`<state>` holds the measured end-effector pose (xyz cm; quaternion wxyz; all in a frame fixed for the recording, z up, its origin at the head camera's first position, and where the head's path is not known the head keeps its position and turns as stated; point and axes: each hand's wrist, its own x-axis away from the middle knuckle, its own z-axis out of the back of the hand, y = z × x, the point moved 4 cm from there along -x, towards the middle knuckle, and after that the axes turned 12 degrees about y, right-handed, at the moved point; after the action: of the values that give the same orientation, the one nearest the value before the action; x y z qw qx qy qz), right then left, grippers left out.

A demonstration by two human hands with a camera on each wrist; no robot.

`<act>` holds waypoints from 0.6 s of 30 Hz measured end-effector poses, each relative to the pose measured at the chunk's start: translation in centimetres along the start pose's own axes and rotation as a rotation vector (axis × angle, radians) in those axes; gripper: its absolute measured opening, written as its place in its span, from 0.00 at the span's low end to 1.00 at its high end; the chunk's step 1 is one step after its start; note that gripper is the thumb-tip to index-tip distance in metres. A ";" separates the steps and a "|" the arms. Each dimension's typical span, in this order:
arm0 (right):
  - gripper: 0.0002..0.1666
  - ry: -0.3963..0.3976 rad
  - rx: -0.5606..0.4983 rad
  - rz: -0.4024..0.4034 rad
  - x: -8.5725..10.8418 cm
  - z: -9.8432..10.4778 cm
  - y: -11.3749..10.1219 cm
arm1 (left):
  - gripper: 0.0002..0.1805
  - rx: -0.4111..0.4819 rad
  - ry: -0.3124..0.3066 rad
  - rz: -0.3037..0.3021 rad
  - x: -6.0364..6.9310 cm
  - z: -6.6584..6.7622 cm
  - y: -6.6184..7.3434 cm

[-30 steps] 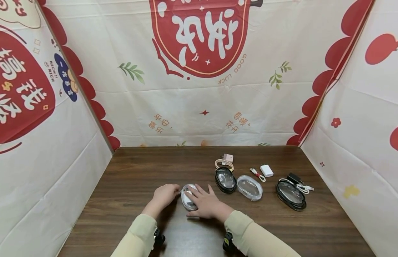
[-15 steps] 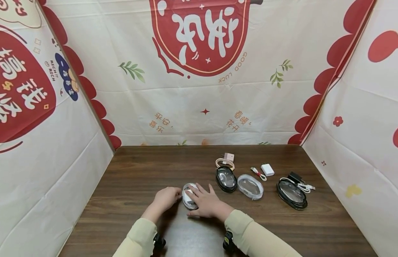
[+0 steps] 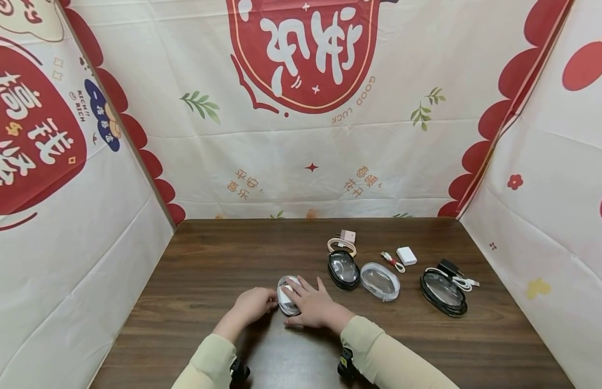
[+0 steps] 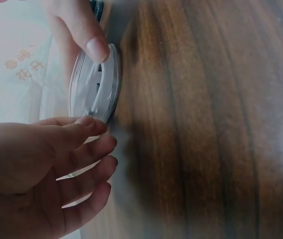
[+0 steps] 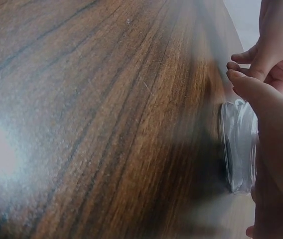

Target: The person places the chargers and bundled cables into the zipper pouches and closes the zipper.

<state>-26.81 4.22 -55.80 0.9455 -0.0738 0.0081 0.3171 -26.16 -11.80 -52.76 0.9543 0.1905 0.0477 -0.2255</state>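
Note:
A small oval clear zip case (image 3: 284, 306) with a white charger (image 3: 285, 294) inside lies on the table in front of me. My right hand (image 3: 314, 306) rests over its right part with fingers spread, hiding that side. At the left edge, my left hand (image 3: 254, 306) pinches the zipper pull (image 4: 88, 113) between thumb and index finger, other fingers loosely bent. In the left wrist view, the right thumb (image 4: 97, 50) presses on the case's rim. The right wrist view shows the case's clear side wall under the right hand, with a zipper along it.
To the right lie a black-rimmed clear case (image 3: 343, 269), a clear-rimmed case (image 3: 380, 281) and another black-rimmed case (image 3: 444, 292). Behind them are a pink charger (image 3: 347, 236), a beige cable (image 3: 342, 246), a white cable (image 3: 392, 261), a white charger block (image 3: 406, 255) and a black charger (image 3: 448, 267).
My left hand has slid along the case's left edge toward me, at the zipper. The right hand stays spread on the case. The head view has shifted slightly.

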 end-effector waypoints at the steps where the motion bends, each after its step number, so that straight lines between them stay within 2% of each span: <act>1: 0.51 0.002 -0.001 -0.002 0.0 0.1 0.0 | 0.09 0.008 0.000 -0.007 0.1 0.1 0.1; 5: 0.51 0.004 0.000 0.006 0.0 0.3 -0.1 | 0.10 0.015 0.011 -0.021 0.2 0.3 0.1; 10: 0.50 0.021 0.020 0.018 0.2 1.0 0.0 | 0.10 -0.022 0.014 0.059 0.0 -0.2 -0.6; 14: 0.49 0.030 0.052 0.011 0.5 1.8 0.1 | 0.07 -0.075 0.055 0.132 -0.3 -0.2 -1.4; 18: 0.48 0.048 0.101 0.016 0.7 2.4 0.1 | 0.05 -0.094 0.092 0.169 -0.7 -0.1 -1.9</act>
<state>-26.38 5.12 -53.46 0.9450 -0.0336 0.0476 0.3219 -27.63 -13.04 -53.38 0.9745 0.1592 0.0858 -0.1327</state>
